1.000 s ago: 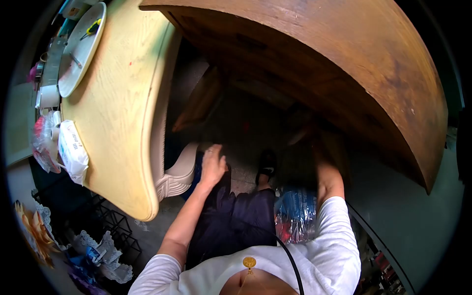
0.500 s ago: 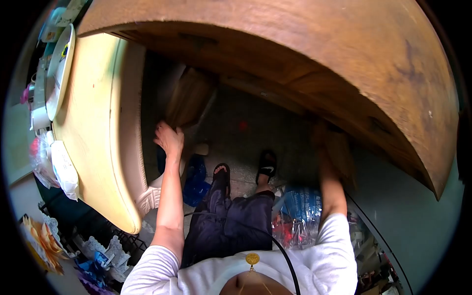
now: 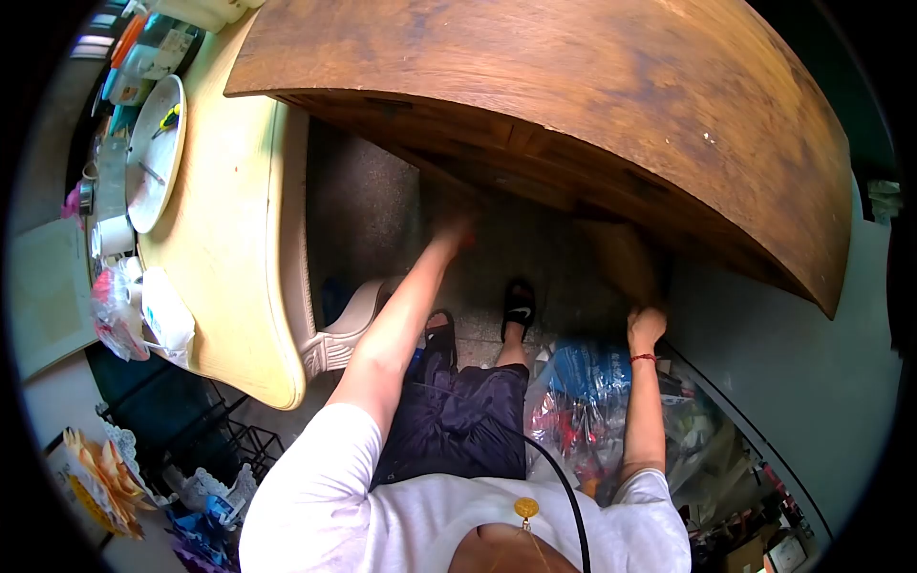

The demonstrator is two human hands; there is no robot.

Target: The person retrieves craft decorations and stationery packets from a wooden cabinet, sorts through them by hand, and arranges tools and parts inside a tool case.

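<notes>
A dark brown wooden top with a curved edge [image 3: 592,67] is tilted over the floor in front of me, its underside in shadow. My left hand [image 3: 453,229] reaches under it, beside a dim wooden piece; blur and shadow hide its fingers. On the right, a wooden leg [image 3: 619,260] slants down from the underside. The fingers of my right hand [image 3: 647,327] are closed around its lower end, and a red band circles that wrist.
At left, a pale wooden table [image 3: 224,210] with a carved leg holds a white plate [image 3: 156,186], a white packet [image 3: 168,315] and bottles. Clear plastic bags [image 3: 578,411] lie by my right leg. A grey-green surface [image 3: 783,382] is at right.
My left hand has moved right and farther under the brown top, away from the left wooden leg's lower end. My right hand has come back toward me and out of the shadow.
</notes>
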